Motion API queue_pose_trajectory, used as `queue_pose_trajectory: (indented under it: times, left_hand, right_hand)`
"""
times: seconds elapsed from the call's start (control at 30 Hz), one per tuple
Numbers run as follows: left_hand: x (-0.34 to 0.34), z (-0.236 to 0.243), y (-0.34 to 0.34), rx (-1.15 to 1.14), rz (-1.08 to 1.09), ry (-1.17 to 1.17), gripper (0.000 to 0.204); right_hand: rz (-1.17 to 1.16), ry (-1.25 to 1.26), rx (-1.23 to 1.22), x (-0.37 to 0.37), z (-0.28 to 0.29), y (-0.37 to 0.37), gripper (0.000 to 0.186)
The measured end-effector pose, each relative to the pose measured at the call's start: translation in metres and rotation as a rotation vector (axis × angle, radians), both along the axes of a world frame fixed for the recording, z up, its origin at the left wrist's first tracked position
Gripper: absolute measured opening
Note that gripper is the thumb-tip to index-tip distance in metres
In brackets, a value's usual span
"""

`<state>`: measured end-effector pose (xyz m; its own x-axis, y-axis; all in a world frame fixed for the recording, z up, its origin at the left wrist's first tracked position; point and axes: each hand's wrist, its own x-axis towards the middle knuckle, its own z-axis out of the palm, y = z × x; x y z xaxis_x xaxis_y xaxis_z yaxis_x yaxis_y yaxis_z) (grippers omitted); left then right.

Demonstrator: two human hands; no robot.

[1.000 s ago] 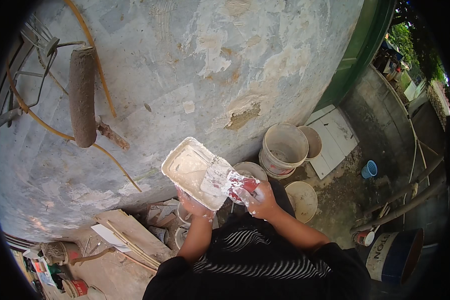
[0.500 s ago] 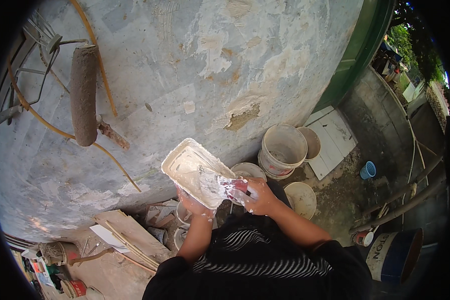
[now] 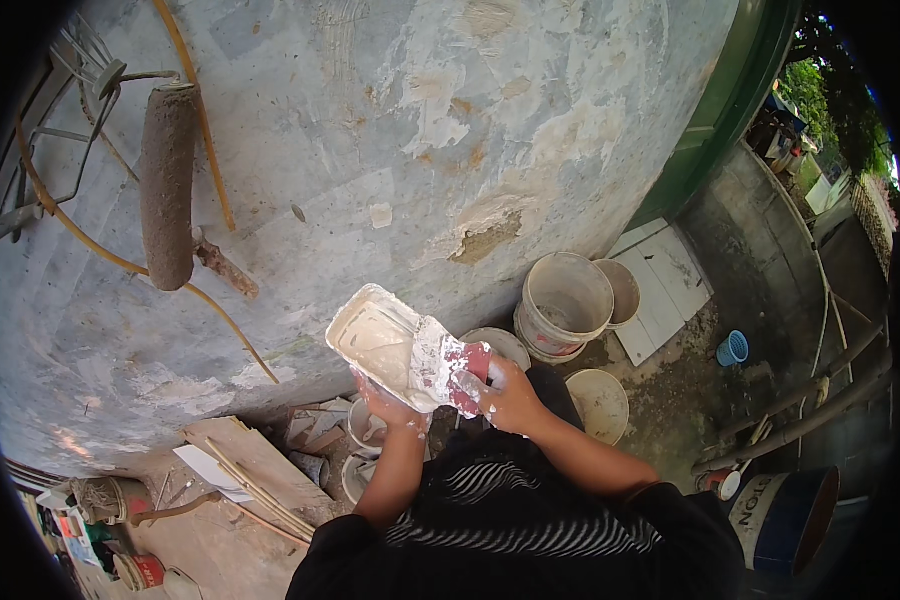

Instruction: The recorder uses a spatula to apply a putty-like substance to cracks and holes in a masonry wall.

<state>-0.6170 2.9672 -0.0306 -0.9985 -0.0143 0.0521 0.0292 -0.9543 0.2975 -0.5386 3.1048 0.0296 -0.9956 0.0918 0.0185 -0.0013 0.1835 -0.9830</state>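
My left hand (image 3: 388, 402) grips a rectangular plastic tub (image 3: 337, 322) from below, its palm and fingers largely hidden under it. Pale, wet putty (image 3: 378, 328) coats the inside of the tub. Closed around the red handle of a putty knife (image 3: 467, 362) is my right hand (image 3: 511, 400). The knife, smeared with white, lies across the tub's right end, its blade over the putty. White smears cover the fingers of both hands.
Ahead stands a patchy plastered wall (image 3: 370, 130). On the left hang a paint roller (image 3: 168, 190) and a yellow hose (image 3: 202, 140). Buckets (image 3: 567, 300) stand at the wall's foot, right of my hands. Boards (image 3: 255, 465) lean at lower left; a drum (image 3: 782, 520) stands lower right.
The putty knife has shifted from the middle of the tub to its right end and turned, its handle now broader in view. Both hands keep their grip.
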Motion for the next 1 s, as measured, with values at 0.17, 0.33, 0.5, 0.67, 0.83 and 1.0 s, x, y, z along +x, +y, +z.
queue_pose_trajectory:
  times: [0.17,0.33,0.5,0.67,0.83,1.0]
  left_hand:
    - [0.001,0.004,0.005,-0.065,0.019,-0.073,0.058]
    - [0.002,0.001,0.004,0.140,-0.158,0.016,0.062]
    - [0.003,0.004,0.006,0.132,-0.154,0.035,0.062]
    - [-0.001,0.004,0.006,-0.057,-0.041,-0.004,0.065]
    - [-0.002,0.015,0.006,-0.107,0.114,-0.122,0.060]
    - [0.002,0.020,0.002,-0.243,0.188,-0.129,0.061]
  right_hand:
    - [-0.090,-0.073,-0.266,-0.005,-0.017,-0.001,0.022]
    - [-0.107,0.024,-0.256,-0.013,-0.013,0.005,0.019]
    - [-0.128,-0.010,-0.402,-0.016,-0.003,0.002,0.020]
    - [-0.121,-0.188,-0.662,-0.012,-0.010,-0.001,0.023]
    - [-0.092,-0.205,-0.758,-0.009,-0.022,-0.005,0.023]
    - [-0.150,-0.263,-0.885,-0.006,-0.023,-0.016,0.021]
